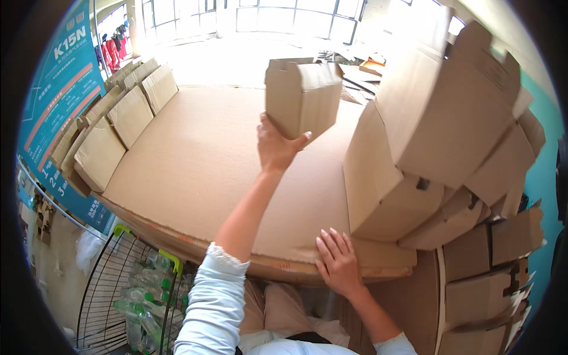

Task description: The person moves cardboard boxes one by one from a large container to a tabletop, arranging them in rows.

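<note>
My left hand (277,147) reaches out over the wide cardboard work surface (201,160) and grips a small brown cardboard box (302,97) near its lower end. Thumb and fingers lie on opposite sides of the box, which is raised and has its flaps at the top. At the near edge of the surface, my right hand (340,263) rests flat with its fingers stretched out, holding nothing. To its right stands a stack of larger folded cardboard boxes (414,112).
Several small flat-sided boxes (130,115) line the surface's left edge. A wire basket (97,296) of plastic bottles stands below left, near a blue banner (59,100). More folded cardboard (473,302) is piled at the lower right.
</note>
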A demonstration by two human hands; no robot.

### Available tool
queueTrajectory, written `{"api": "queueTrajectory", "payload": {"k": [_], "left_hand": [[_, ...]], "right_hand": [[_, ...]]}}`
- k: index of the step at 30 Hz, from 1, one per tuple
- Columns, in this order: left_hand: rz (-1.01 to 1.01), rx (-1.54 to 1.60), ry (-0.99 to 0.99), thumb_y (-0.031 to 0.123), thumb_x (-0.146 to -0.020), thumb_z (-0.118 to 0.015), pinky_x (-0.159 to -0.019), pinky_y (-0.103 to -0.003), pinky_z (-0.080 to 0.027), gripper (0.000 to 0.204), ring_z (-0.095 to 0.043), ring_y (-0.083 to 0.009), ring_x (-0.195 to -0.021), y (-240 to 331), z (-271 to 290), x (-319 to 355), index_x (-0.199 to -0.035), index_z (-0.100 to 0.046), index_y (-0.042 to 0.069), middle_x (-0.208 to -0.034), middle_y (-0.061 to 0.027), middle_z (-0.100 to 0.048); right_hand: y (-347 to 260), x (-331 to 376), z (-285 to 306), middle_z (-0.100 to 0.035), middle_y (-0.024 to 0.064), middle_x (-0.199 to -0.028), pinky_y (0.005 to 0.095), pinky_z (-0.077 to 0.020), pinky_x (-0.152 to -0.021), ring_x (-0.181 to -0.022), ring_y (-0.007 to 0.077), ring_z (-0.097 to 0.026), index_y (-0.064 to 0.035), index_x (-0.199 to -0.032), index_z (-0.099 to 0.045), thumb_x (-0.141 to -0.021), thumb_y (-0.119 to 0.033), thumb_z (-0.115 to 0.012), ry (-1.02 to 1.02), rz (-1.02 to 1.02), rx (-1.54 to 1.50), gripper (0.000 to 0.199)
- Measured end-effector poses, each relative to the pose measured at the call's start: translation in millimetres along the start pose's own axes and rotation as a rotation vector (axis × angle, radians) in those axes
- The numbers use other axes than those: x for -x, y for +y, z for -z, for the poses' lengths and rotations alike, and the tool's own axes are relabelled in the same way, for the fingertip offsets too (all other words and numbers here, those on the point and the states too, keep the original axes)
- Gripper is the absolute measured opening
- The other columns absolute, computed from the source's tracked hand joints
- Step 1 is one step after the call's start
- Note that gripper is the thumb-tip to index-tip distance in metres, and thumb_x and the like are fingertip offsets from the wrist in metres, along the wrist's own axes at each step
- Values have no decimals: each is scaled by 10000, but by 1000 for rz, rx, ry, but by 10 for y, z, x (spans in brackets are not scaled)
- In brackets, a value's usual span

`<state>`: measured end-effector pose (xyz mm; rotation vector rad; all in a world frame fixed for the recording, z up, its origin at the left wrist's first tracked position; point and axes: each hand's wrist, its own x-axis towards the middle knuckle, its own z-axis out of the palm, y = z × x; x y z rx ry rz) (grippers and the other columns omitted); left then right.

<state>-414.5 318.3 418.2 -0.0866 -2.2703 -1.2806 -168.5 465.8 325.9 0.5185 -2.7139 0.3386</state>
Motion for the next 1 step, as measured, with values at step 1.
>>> {"api": "queueTrajectory", "payload": {"k": [1], "left_hand": [[79,-88,-83,475,-630,-784,-1004,-408,-418,1139,-439,-421,-1183,-8,-180,-122,-1400,-145,-69,-1242,-277,-430]], "right_hand": [[65,-123,-42,-458,151,-1352,509,-251,-1086,-1299,339,-362,-45,-1251,-520,-814,-252,-628,1,3,12,495]]}}
